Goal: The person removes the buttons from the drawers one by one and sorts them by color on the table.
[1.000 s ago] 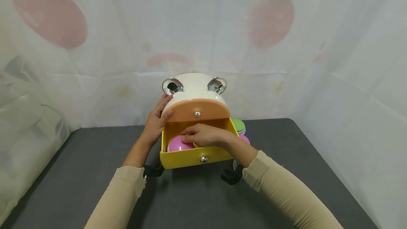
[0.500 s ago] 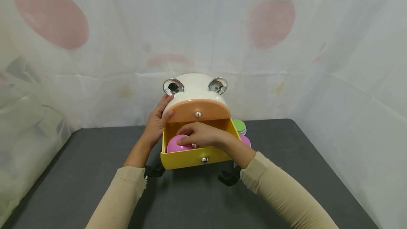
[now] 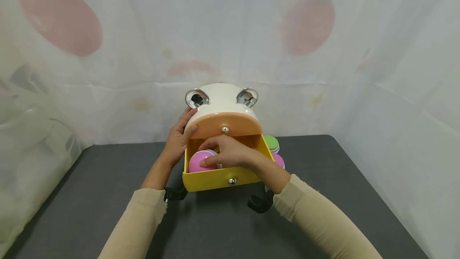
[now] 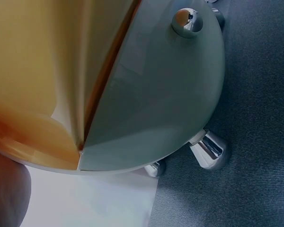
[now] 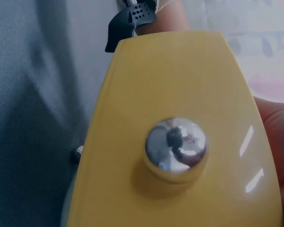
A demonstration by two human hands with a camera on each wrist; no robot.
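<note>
Grey tabletop: pink lid (image 3: 200, 160) in yellow drawer (image 3: 215, 179), under R hand (image 3: 230, 153).

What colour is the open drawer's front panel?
Yellow, with a silver knob; the drawer front shows best in the right wrist view.

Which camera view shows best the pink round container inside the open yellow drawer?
The head view: the pink container lies in the yellow drawer under the right hand. The right wrist view shows only the drawer's front and knob; the left wrist view shows none of it.
</note>
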